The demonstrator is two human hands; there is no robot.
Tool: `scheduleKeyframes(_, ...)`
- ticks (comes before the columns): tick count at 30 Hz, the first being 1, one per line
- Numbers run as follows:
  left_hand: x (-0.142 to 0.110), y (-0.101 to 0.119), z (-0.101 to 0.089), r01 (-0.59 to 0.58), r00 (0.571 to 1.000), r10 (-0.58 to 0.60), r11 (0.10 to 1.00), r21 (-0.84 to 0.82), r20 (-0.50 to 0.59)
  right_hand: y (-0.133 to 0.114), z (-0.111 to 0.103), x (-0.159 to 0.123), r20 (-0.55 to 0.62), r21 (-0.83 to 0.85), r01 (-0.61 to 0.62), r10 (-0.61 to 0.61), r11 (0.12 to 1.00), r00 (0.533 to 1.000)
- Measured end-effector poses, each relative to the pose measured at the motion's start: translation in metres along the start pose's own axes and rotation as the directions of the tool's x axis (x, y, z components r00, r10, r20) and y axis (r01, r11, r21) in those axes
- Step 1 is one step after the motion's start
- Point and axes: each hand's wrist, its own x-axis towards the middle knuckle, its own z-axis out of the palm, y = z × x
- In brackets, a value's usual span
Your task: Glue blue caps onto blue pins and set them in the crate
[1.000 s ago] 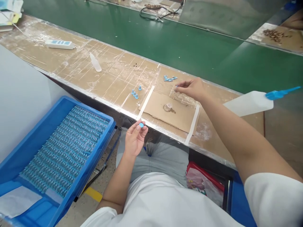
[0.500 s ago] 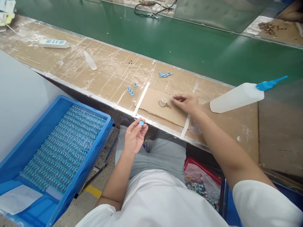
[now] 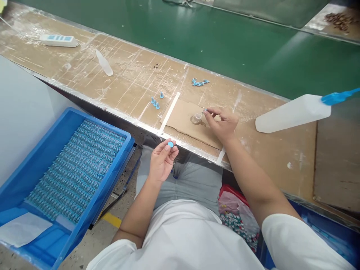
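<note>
My left hand (image 3: 162, 159) is held over my lap, below the bench edge, its fingertips pinched on a small blue cap (image 3: 170, 144). My right hand (image 3: 221, 122) rests on the taped cardboard pad (image 3: 180, 118), fingers pinched on a tiny blue-tipped pin whose end points into a small clear dish (image 3: 196, 119) just left of it. A few finished blue pieces (image 3: 155, 103) stand left of the pad. A small pile of blue pins (image 3: 199, 82) lies further back.
A blue crate (image 3: 33, 176) with rows of blue parts sits at my lower left. A white squeeze bottle (image 3: 294, 113) with a blue nozzle lies at right. A power strip (image 3: 58, 40) and a clear dropper (image 3: 104, 63) lie at left. Beyond runs the green conveyor belt (image 3: 225, 45).
My right hand came back from the pile of blue pins to the clear dish on the cardboard pad, holding a pin. My left hand stayed put with the blue cap.
</note>
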Motion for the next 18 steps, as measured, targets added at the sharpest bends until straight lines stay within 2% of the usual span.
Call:
scheduleKeyframes(7, 0.002, -0.004, -0.001, 0.030, 1.000, -0.030, 1.000, 0.004, 0.009, 0.013, 0.003, -0.001, 0.064, -0.016, 0.065, -0.064, 0.998, 0.996)
scheduleKeyframes(13, 0.004, -0.005, 0.000, 0.041, 0.998, -0.040, 0.999, -0.031, 0.046, 0.017, 0.006, 0.000, 0.070, 0.014, 0.147, -0.148, 0.989, 0.987)
scheduleKeyframes(18, 0.004, -0.005, 0.000, 0.039, 0.998, -0.037, 0.998, -0.041, 0.047, 0.017, 0.006, 0.000, 0.093, 0.014, 0.114, -0.115, 0.993, 0.989)
